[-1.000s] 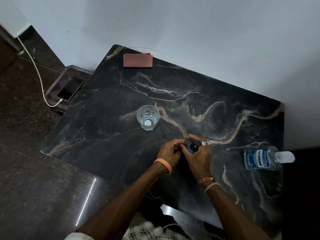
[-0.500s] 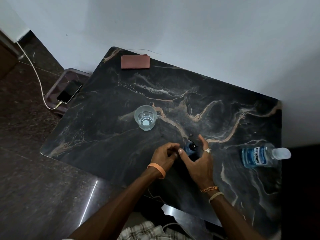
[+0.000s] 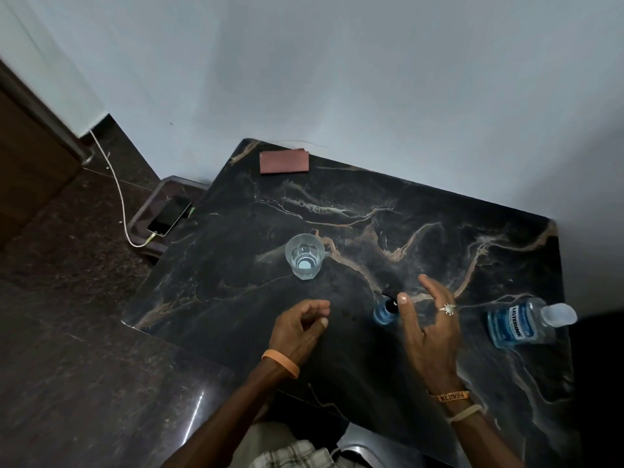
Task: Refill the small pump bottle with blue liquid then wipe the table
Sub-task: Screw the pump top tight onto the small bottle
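I take the small pump bottle [image 3: 383,314] as the middle of a clock, with twelve toward the wall. Far out at ten o'clock, off the table [image 3: 422,211], a phone [image 3: 169,216] lay face up on a low stand [image 3: 170,180] on the floor, with a pale cable [image 3: 116,184] plugged into it. At eleven o'clock, near the far corner of the dark marble table, lay a flat reddish-brown cloth [image 3: 284,161]. Closer in, at ten o'clock, a clear glass [image 3: 304,256] stood upright.

At about eight o'clock the left hand [image 3: 297,327] hovered over the table, with an orange band [image 3: 281,362] on the wrist. Its fingers were loosely curled toward the palm and held nothing.

The small pump bottle stood upright on the front half of the table, between the two hands. It had blue liquid in its body and the black pump head on top.

At four o'clock was the right hand [image 3: 429,329], wide open, the fingers straight and spread, with a ring [image 3: 447,308] on one finger. The tip of its thumb was just beside the pump bottle, and I could not tell whether it touched.

At three o'clock, well apart from the pump bottle and near the right edge of the table, was a larger mouthwash bottle [image 3: 516,320] of blue liquid with its cap on. Whether it stood or lay I could not tell.
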`<move>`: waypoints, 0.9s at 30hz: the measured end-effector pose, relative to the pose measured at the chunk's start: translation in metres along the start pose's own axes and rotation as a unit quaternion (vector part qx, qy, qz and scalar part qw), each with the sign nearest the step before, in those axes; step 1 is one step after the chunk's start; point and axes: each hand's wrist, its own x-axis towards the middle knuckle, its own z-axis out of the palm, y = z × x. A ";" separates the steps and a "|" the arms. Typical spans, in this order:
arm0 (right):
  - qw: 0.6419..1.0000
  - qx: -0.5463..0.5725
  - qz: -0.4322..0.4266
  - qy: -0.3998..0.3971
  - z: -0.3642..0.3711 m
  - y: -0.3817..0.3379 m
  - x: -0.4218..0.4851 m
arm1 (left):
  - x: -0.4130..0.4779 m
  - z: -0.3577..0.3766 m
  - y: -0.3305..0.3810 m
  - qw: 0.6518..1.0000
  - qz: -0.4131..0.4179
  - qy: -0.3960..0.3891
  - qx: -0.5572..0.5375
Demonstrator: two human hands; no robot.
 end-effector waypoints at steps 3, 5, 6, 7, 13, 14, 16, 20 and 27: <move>1.000 0.003 -0.007 0.026 0.002 -0.015 -0.005 | 0.002 -0.016 0.003 1.000 0.014 0.004 -0.001; 0.999 -0.006 -0.023 0.039 0.004 -0.027 -0.009 | 0.004 -0.026 0.001 1.000 0.024 0.012 -0.007; 0.998 -0.021 -0.042 0.042 0.007 -0.032 -0.010 | 0.006 -0.031 0.000 0.999 0.029 0.019 -0.010; 0.996 -0.043 -0.070 0.041 0.011 -0.038 -0.012 | 0.010 -0.037 0.000 0.999 0.031 0.027 -0.015; 0.985 -0.100 -0.141 -0.012 0.059 -0.078 -0.008 | 0.056 -0.082 0.008 0.993 0.065 0.095 -0.019; 0.987 -0.098 -0.125 -0.032 0.067 -0.083 -0.006 | 0.065 -0.089 0.011 0.993 0.071 0.096 -0.005; 0.988 -0.102 -0.090 -0.069 0.081 -0.094 -0.003 | 0.084 -0.104 0.016 0.993 0.079 0.080 0.032; 0.981 -0.129 -0.024 -0.142 0.097 -0.098 0.003 | 0.114 -0.122 0.019 0.993 0.091 0.034 0.074; 0.927 -0.204 0.122 -0.291 0.106 -0.084 0.007 | 0.142 -0.121 0.004 0.989 0.044 -0.060 0.126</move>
